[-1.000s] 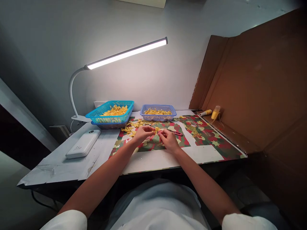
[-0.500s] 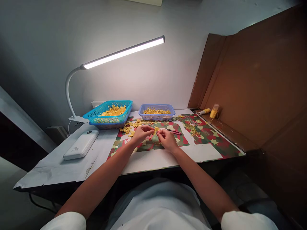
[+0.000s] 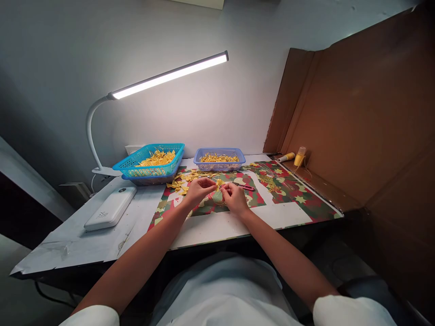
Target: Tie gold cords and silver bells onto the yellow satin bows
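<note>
Over the patterned mat, my left hand is closed in a pinch on a small yellow ribbon bow. My right hand meets it from the other side, thumb and forefinger pressed together at the bow's lower right. Whether those fingers hold the ribbon or a thin thread is too small to tell. Below the fingertips a thin yellow cord curves in a loop over the mat. A tool with a pink handle lies just beyond my right hand. Loose yellow ribbon pieces are scattered past my left hand.
A turquoise basket of yellow ribbon pieces sits on another basket at back left. Beside it stands a purple basket of yellow pieces. A white power bank, a lit lamp, yellow thread spools and a cardboard wall surround the work.
The whole view has shifted slightly, so things appear a little further left. Both hands stay together at the bow, with only slight finger movement.
</note>
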The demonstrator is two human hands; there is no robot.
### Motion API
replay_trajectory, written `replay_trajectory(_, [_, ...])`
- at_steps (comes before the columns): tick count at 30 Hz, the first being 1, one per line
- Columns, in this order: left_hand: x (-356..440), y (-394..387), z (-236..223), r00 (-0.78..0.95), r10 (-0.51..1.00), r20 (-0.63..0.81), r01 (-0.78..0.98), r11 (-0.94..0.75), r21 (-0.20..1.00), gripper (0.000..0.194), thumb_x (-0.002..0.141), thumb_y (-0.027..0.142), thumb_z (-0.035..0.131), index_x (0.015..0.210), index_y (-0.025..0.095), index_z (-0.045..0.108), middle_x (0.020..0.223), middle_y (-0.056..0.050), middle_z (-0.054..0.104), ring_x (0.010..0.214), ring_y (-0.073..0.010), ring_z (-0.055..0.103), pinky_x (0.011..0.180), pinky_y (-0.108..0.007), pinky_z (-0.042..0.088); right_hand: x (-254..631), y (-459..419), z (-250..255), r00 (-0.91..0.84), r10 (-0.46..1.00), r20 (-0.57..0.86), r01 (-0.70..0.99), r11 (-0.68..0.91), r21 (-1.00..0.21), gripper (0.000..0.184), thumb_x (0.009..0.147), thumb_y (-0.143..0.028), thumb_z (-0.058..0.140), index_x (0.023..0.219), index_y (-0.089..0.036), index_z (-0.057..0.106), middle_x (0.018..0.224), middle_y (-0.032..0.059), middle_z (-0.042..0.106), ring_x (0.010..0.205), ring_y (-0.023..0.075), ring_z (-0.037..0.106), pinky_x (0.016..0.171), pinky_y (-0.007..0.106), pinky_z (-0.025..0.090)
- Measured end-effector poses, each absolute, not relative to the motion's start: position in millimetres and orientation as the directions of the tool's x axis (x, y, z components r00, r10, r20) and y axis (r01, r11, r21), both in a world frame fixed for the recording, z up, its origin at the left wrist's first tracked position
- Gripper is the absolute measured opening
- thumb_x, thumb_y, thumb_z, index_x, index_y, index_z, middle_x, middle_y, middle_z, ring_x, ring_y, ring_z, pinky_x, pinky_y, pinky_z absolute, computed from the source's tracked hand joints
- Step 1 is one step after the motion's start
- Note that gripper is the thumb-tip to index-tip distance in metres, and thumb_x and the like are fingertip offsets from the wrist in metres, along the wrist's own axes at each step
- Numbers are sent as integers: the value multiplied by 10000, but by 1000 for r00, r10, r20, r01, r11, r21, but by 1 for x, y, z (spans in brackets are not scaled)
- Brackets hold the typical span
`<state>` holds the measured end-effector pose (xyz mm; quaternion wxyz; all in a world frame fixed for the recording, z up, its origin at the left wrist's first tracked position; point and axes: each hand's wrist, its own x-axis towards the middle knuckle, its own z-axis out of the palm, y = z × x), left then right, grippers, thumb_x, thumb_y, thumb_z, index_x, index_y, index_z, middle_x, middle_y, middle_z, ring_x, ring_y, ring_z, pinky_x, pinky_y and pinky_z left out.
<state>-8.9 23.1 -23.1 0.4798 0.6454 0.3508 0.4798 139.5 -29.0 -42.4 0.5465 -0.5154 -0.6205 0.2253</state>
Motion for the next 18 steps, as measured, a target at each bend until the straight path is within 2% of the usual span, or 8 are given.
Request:
replay_trajectory(7, [-9,24,-25,284,914,289,-24,-295,955,254,536,325,829,634,156,667,634,-14,659,580,-115,576,566,-220,452,138,-30,-45,116,890,440,394,366,-843,195,793,-366,501,673,-212,504,520,-16,553,463,140,511,472,249,368])
replay_trajectory(18, [-8,25,-31,279,898,341,-3,-354,935,275,557,314,821,591,157,597,584,9,610,527,-90,523,513,-204,398,138,-28,-49,141,885,443,431,348,-832,161,800,-329,497,699,-209,531,524,-6,586,475,154,547,488,255,404])
